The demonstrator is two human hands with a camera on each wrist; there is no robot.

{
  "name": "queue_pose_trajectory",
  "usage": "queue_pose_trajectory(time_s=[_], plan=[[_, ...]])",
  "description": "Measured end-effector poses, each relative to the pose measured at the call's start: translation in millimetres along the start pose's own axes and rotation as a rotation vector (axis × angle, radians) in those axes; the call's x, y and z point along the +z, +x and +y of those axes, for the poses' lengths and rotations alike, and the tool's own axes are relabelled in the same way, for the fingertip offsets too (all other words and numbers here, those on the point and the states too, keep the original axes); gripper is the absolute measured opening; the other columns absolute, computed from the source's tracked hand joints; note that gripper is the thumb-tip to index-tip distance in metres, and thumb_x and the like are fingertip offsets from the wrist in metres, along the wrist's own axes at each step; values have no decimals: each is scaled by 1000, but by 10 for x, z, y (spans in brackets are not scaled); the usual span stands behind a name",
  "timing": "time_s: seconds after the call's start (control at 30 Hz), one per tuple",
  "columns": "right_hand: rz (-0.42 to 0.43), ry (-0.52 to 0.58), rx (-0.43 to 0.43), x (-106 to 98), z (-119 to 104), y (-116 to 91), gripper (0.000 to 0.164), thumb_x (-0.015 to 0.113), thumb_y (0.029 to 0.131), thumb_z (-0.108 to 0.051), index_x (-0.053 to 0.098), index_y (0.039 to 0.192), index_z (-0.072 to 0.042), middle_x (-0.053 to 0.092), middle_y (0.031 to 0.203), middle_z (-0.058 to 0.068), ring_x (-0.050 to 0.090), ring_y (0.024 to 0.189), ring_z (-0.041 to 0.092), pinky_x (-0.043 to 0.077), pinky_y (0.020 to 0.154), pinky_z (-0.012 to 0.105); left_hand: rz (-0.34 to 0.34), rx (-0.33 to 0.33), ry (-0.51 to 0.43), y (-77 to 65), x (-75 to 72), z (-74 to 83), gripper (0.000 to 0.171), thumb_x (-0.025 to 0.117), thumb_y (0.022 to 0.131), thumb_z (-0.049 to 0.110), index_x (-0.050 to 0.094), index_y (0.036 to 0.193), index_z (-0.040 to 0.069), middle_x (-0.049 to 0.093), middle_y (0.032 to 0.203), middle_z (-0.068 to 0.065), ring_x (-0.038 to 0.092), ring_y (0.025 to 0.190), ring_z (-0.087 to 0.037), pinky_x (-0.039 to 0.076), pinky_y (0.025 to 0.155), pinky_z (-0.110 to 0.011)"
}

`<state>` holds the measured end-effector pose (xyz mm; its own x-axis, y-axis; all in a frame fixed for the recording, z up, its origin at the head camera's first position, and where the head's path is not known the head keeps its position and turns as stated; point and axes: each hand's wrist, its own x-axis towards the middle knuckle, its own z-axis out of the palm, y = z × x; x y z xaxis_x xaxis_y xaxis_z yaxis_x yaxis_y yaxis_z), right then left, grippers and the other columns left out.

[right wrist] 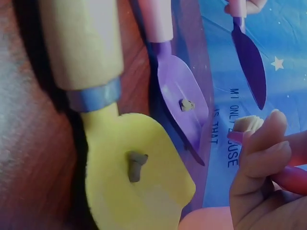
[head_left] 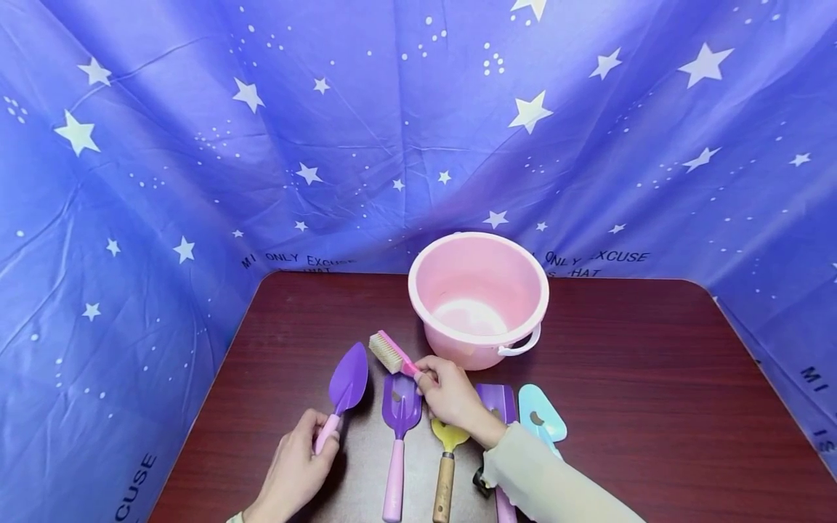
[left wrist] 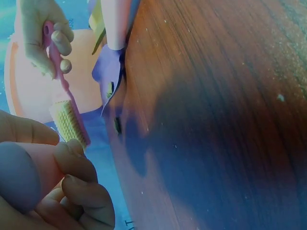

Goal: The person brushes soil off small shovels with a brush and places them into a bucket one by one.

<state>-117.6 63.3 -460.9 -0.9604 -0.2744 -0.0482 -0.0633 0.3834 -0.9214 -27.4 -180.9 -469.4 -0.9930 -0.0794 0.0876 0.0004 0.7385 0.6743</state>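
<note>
My left hand [head_left: 294, 454] grips the pink handle of a purple trowel [head_left: 349, 376], its pointed blade tilted up and away from me. My right hand [head_left: 453, 394] pinches the handle of a pink scrub brush [head_left: 386, 352], whose cream bristles face left. The brush is held above the blade of a purple garden shovel [head_left: 402, 407] with a pink handle, lying on the table. Beneath the right wrist lies a yellow shovel [right wrist: 144, 191] with a wooden handle. Small brownish pieces rest on the purple shovel and the yellow one.
A pink bucket [head_left: 425, 319] with a white handle stands behind the right hand. Under the right forearm lie another purple shovel [head_left: 497, 398] and a light blue scoop [head_left: 541, 414]. The dark red wooden table [head_left: 654, 392] is backed by a blue starry curtain [head_left: 392, 109].
</note>
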Motion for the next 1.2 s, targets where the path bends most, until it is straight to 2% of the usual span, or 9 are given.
queue_pose_trajectory(time_s=[0.13,0.3,0.47,0.6,0.83,1.2], plan=[[-38,-28,-9,38,14,-62,13,54,94,-8,64,102,-4,59,69,8,50,35,11,44,35,33,11,16,-2,14,10,8,20,71,78,10,57,88,20,45,62,15,39,51,-2,34,50,-23],[-128,-92,-27,114,-11,-145,13,55,94,-10,66,101,-8,54,59,-1,50,34,9,42,33,29,29,41,-10,26,14,23,21,72,78,9,57,88,20,44,62,16,38,51,-1,33,49,-23],[-190,-249,-113,172,-55,-194,13,57,93,-14,68,99,-13,43,53,-12,40,41,0,35,40,21,39,54,-13,33,12,35,21,72,77,9,57,88,20,43,61,16,37,50,-1,32,49,-23],[-218,-261,-145,186,-78,-207,12,58,92,-14,69,98,-13,43,55,-14,38,42,-1,33,41,20,33,53,-14,34,17,44,21,72,77,9,57,88,20,44,62,16,37,50,-1,33,49,-23],[-146,-275,-181,155,-37,-176,14,57,93,-11,69,100,-12,47,60,-12,40,49,1,35,45,22,4,55,-23,22,24,50,21,71,78,9,56,87,21,44,62,16,37,50,-1,32,49,-22],[15,-233,-154,56,-33,-107,13,57,92,-7,67,100,-9,50,63,-10,43,51,1,39,48,22,-19,50,-36,12,37,35,21,71,78,9,56,85,22,46,61,18,39,52,-1,34,50,-22]])
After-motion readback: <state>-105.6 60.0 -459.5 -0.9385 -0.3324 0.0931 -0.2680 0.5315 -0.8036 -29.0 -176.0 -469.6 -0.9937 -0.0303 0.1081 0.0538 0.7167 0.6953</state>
